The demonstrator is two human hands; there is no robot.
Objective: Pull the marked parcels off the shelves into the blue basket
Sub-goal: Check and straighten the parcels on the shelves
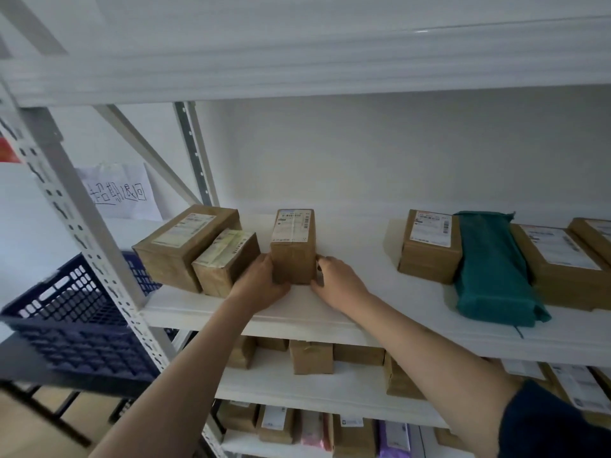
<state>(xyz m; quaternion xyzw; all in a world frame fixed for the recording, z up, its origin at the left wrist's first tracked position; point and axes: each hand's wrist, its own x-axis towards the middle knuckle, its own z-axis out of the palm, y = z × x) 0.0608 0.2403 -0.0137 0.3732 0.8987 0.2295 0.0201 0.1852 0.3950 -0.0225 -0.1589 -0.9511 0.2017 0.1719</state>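
Both hands, left hand (261, 282) and right hand (337, 285), press a small box (292, 249) between them near the shelf (363, 312) front edge; another box (224, 262) touches the left hand.

On the white metal shelf (347, 312), bare board lies open to the right of the narrow upright brown cardboard box (293, 249), as far as the labelled brown carton (429, 249) and the teal plastic mailer (492, 269) leaning on it. To the left, the small taped brown box (224, 262) stands just beside, leaving only a thin gap. The grey perforated upright post (86, 233) stands between the shelf and the dark blue plastic basket (76, 322).
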